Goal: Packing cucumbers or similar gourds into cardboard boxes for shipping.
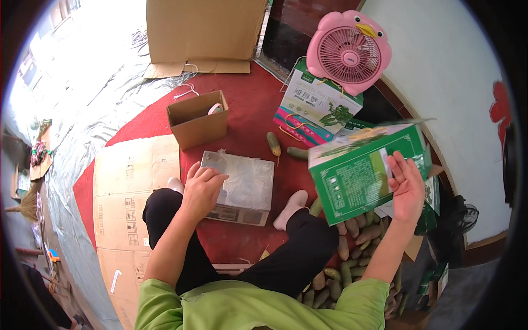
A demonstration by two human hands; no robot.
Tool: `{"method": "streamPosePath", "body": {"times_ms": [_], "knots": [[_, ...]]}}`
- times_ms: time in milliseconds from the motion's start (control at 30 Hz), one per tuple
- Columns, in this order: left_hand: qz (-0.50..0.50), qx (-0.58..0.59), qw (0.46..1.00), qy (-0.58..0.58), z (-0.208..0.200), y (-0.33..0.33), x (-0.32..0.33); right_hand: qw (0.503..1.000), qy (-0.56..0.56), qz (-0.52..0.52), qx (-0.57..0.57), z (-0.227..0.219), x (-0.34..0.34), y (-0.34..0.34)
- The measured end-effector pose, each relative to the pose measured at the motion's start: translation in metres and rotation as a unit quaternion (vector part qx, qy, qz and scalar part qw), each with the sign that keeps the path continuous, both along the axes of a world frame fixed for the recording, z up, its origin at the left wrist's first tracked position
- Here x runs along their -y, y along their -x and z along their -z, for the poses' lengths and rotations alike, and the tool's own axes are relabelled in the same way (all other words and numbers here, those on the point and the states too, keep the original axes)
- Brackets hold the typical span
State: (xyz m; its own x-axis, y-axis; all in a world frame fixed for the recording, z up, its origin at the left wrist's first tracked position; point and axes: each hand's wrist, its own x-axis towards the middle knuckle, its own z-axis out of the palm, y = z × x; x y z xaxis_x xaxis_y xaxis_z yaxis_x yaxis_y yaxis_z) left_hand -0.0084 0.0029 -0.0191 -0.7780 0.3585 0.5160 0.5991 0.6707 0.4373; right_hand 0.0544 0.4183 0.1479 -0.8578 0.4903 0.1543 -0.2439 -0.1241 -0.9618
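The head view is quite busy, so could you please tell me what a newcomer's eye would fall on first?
Probably the pink bird-shaped fan at the upper right. Next comes the tilted green carton by the open right hand, right of centre, with a heap of radishes below it in the picture.

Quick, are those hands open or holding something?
Left hand: open, fingers bent, at the grey-topped box; nothing visibly held.
Right hand: open, at the green carton; contact unclear.
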Motion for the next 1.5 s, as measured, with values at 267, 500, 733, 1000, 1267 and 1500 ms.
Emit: {"method": "streamPosePath", "body": {"times_ms": [267,500,733,1000,1267,1500], "knots": [[-0.054,-0.017,0.997,-0.056,-0.007,0.001,0.026,0.978,0.03,-0.186,0.096,0.034,0.084,0.044],[-0.161,-0.029,0.977,-0.134,-0.013,-0.002,0.041,0.923,-0.019,-0.358,0.138,0.12,0.089,0.083],[-0.189,0.001,0.982,-0.009,-0.022,-0.003,0.038,0.847,-0.098,-0.385,0.353,0.219,0.047,0.101],[-0.148,0.032,0.983,0.105,-0.015,0.002,0.016,0.822,-0.022,-0.379,0.424,0.266,0.01,0.093],[-0.116,-0.008,0.987,0.109,-0.007,0.004,0.018,0.852,-0.042,-0.35,0.388,0.267,0.034,0.094],[-0.115,0.052,0.981,0.145,-0.016,-0.006,0.016,0.867,-0.016,-0.336,0.367,0.286,0.048,0.086]]}}
